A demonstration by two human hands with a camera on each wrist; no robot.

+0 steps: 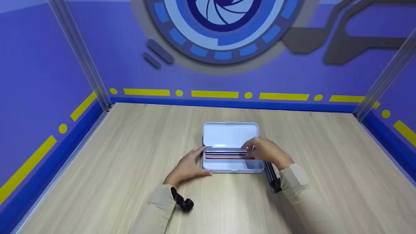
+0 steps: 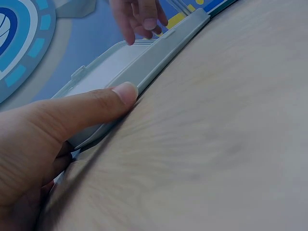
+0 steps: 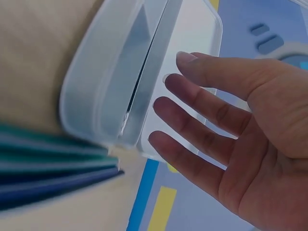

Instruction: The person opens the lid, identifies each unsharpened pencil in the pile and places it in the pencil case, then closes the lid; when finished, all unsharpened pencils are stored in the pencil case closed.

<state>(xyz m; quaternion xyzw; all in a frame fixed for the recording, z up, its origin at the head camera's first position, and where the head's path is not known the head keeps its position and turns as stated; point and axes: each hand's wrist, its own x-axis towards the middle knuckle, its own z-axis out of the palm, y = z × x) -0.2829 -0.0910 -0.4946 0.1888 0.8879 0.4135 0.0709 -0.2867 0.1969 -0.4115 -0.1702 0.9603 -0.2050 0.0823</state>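
Observation:
A white pencil case [image 1: 233,166] lies on the table with its lid [image 1: 227,135] raised at the back. Several pencils [image 1: 224,155] lie lengthwise in its rear part. My left hand [image 1: 188,165] holds the case's left end; in the left wrist view the thumb [image 2: 108,103] presses the front wall while the other fingers go round the end, partly hidden. Over the right part of the case hovers my right hand [image 1: 265,151], its fingers [image 3: 192,130] spread and loosely bent, nothing between them. Beside the case's right end lie more pencils [image 1: 270,172], partly covered by the right wrist.
The wooden table [image 1: 130,139] runs back to a blue-purple wall [image 1: 211,84] with yellow marks. Side panels [image 1: 32,97] stand left and right. A black strap piece [image 1: 185,204] hangs from the left wrist.

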